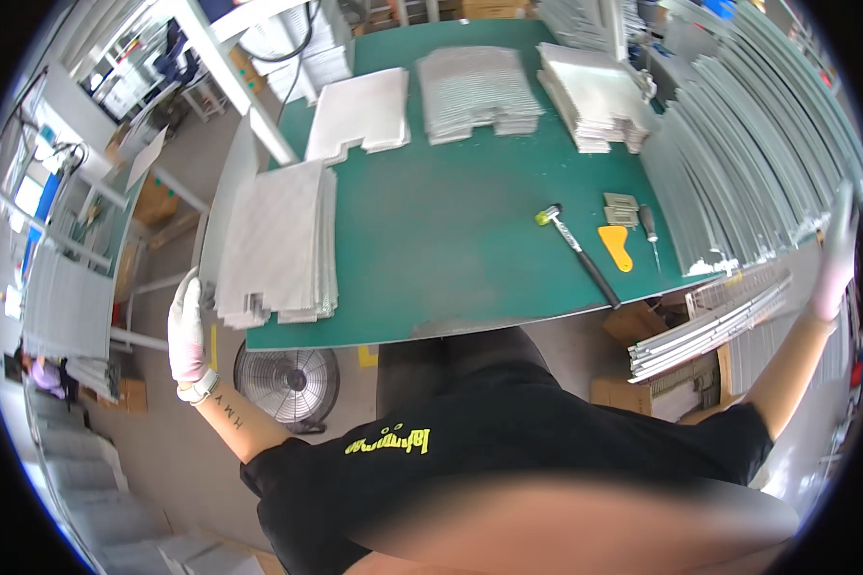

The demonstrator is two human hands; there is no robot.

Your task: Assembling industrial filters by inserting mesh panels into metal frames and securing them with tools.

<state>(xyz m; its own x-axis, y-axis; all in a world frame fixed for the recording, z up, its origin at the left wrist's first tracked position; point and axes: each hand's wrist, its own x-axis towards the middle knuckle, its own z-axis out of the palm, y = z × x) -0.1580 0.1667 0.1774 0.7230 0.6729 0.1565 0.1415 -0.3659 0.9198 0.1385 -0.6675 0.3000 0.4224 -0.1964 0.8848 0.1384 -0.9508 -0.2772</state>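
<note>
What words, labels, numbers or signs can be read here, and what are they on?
Black shirt: yellow lettering on its front, wording not copied here.
Left forearm: short row of dark letters, likewise not copied.
Hammer: any marking is too small to read.
Background: too blurred to read.

Here's the green-topped workbench (431,230), a white post (235,81) rising by its left edge. Below the near edge, a round floor fan (297,379) sits on the grey floor (168,450), yellow tape (368,356) near it. Past the left edge stands another green bench (127,203); cardboard boxes (618,395) sit below the near right corner, all brightly lit.
</note>
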